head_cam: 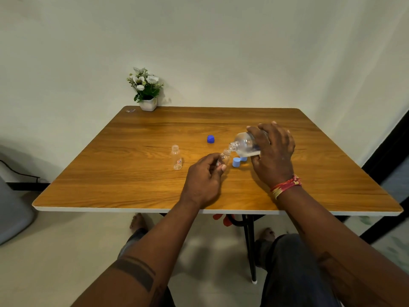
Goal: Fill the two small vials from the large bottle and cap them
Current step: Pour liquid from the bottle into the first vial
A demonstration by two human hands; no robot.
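My right hand (274, 151) grips the large clear bottle (244, 141), tipped on its side with the open neck pointing left and down. Its mouth touches the mouth of a small clear vial (224, 157), which my left hand (204, 178) holds tilted just above the table. A second small vial (176, 157) stands upright and uncapped to the left, apart from both hands. Two light blue caps (236, 162) sit on the table under the bottle, one partly hidden behind the other. A dark blue cap (211, 139) lies farther back.
The wooden table (132, 185) has a white front edge near my arms. A white pot of white flowers (147, 89) stands at the far left corner against the wall. A grey object sits on the floor at left.
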